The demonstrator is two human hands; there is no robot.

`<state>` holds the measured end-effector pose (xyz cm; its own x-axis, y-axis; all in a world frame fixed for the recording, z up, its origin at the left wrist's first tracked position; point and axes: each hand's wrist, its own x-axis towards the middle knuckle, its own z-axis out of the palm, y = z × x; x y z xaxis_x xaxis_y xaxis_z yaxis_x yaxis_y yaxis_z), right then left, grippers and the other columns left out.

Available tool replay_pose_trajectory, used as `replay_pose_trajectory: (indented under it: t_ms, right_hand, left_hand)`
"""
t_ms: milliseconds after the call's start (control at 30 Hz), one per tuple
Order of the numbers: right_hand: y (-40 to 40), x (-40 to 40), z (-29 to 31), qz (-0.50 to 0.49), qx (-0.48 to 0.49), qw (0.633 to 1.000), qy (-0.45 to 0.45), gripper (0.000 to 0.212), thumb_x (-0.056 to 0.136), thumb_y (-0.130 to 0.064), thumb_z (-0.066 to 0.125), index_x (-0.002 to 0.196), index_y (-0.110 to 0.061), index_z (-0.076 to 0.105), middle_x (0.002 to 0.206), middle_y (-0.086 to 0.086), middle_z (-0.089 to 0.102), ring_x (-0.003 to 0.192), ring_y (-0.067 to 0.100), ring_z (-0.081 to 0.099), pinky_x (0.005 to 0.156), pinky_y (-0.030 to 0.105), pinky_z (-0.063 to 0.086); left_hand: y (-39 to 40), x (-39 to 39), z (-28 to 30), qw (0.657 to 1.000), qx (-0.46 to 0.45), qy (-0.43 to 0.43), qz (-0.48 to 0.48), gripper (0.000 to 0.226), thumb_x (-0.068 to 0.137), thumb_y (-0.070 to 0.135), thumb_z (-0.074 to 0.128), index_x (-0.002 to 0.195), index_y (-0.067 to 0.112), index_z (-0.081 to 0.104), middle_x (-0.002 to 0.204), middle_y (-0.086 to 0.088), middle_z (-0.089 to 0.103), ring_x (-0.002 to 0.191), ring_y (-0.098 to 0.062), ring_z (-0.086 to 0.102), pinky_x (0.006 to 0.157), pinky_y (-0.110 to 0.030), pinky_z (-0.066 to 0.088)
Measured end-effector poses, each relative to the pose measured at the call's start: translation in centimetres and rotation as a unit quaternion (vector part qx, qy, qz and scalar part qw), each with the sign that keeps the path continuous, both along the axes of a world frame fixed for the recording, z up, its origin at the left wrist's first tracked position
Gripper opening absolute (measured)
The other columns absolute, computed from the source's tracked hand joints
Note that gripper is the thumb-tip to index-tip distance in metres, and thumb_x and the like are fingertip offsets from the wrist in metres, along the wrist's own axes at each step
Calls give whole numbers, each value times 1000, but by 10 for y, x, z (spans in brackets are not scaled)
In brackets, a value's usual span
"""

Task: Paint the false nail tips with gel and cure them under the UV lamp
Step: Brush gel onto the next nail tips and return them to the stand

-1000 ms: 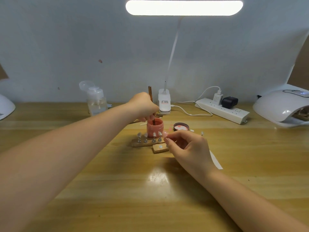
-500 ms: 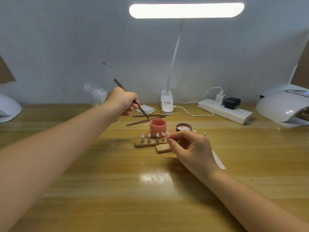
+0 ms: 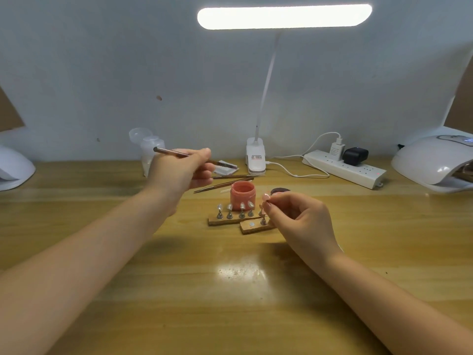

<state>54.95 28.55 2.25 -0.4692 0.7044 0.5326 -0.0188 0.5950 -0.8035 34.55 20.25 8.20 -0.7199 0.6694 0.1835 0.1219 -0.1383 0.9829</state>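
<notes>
Left hand (image 3: 179, 172) grips brush (image 3: 174, 152), raised left of open gel jar (image 3: 242, 192). Right hand (image 3: 297, 216) pinches one nail tip (image 3: 266, 197) on its stand. Other tips (image 3: 235, 206) on wooden strip look unpainted; UV lamp (image 3: 435, 160) far right, curing not started.

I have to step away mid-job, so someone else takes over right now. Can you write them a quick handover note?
Left hand holds the brush, lifted left of the open pink gel jar.
Right hand pinches one nail tip by its stand.
Four unpainted-looking tips stand on the cork strip.
UV lamp sits far right.
Done: whether the brush is loaded cannot be told.
Left: paint the tips, then cure.
</notes>
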Motion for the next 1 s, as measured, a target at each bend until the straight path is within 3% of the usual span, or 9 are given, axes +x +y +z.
replay_pose_trajectory:
  t_ms: [100,233,433,633,767,1000]
  right_hand:
    - [0,1,5,11,-22,999,33,11,84,-11,72,90,-20,74,75,-1,73,66,16,70,67,42,59]
    - [1,2,10,8,-21,998,58,11,84,-13,73,92,-20,74,75,-2,73,66,16,69,65,33,59]
    - [-1,3,13,-1,4,998,64,8,85,-19,72,93,-20,74,75,0,73,67,21,68,64,48,56]
    - [-1,4,13,0,16,998,64,10,85,-21,71,95,-21,74,75,1,72,68,21,68,63,49,56]
    - [0,4,13,-2,13,998,67,10,85,-20,70,93,-24,72,76,0,72,69,20,69,63,48,57]
    - [-3,3,13,8,9,997,72,10,86,-23,70,93,-19,74,74,0,72,65,19,68,60,43,56]
  left_hand:
    - [-21,23,-6,994,76,55,-50,19,73,30,79,85,16,77,80,-7,75,72,-18,71,67,-28,58]
    - [-41,55,-20,971,145,188,-43,8,86,31,69,85,25,74,79,-1,75,69,-19,71,65,-27,58]
    - [-55,79,-23,943,143,293,-70,10,87,29,62,96,30,66,86,17,73,79,-4,70,67,-12,52]
    - [-55,83,-24,936,134,318,-64,12,87,27,67,98,24,70,88,14,72,82,-4,69,70,-13,52]
    - [-58,84,-27,947,128,283,-76,14,84,33,58,88,26,70,83,10,72,82,-10,71,72,-25,57]
    - [-56,86,-25,943,138,293,-75,12,89,30,63,97,24,69,88,11,73,83,-6,70,71,-20,55]
